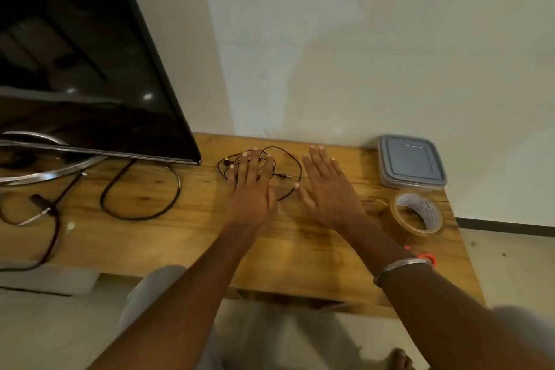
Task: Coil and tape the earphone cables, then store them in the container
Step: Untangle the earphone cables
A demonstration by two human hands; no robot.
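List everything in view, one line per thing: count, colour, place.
earphone cable: one, black, loose tangle mid-table, partly under the left hand
container: one, clear with grey lid on, table's far right corner
tape roll: one, brown, right side, nearer than the container
screen: one, black, far left
stand: one, silver, under the screen
thick cable: black, looped left of the earphones
table: one, wooden
bangle: one, silver, right wrist
left hand: flat, fingers spread
right hand: open, beside the tangle

I have only one view, worn on the head: it looks forward and steeply down, close over the worktop (300,249), toward the wall (360,39) behind.
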